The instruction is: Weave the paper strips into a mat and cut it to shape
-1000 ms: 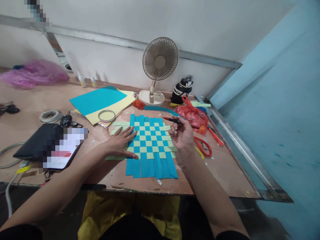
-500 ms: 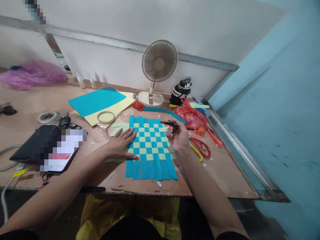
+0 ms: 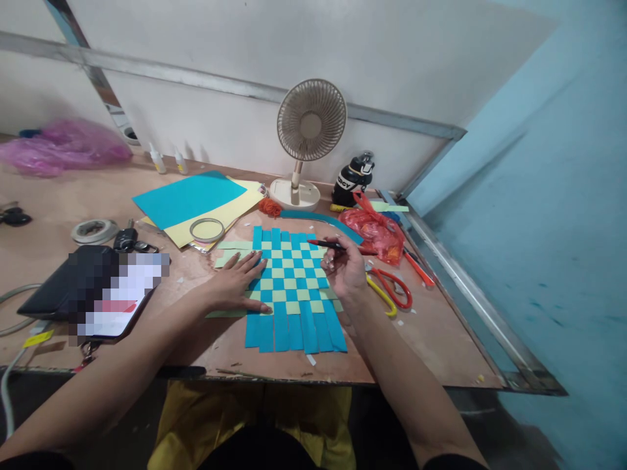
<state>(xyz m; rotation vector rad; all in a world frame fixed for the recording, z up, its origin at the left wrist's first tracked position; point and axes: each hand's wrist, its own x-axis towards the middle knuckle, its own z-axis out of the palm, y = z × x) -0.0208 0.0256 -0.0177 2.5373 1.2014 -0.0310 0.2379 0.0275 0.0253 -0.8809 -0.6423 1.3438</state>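
Head view: left hand point(image 3: 235, 284) pressing open on a woven paper mat point(image 3: 294, 287)
Fingers are spreading flat across the mat's left side, at the middle of the counter point(image 3: 431, 339). Right hand point(image 3: 345, 271) is pinching a red pen point(image 3: 333, 245) at 2 o'clock. Green strips are crossing most of the blue ones, while unwoven blue ends are lying loose at 6 o'clock. Red-handled scissors point(image 3: 392, 290) are resting at 3 o'clock.
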